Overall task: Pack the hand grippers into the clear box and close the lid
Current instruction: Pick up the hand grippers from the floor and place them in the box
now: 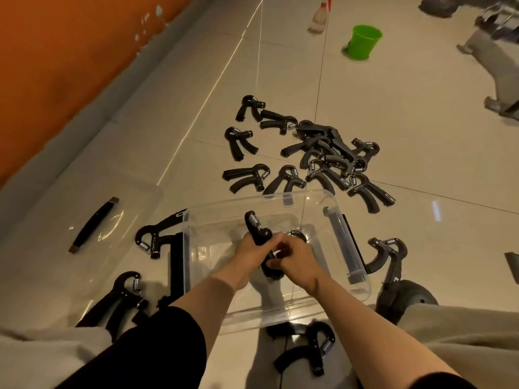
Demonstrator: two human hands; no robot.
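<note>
A: Where is the hand gripper (259, 240) now?
B: Above the clear box (362, 287); our left hand (252, 255) and right hand (295, 258) both curl their fingers around it. Many other grippers (323, 153) lie on the floor (421, 122) past the box's far edge

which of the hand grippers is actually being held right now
The hand gripper over the clear box, spring end up. Both the left hand and right hand grip its handles; every other gripper lies loose on the floor tiles.
</note>
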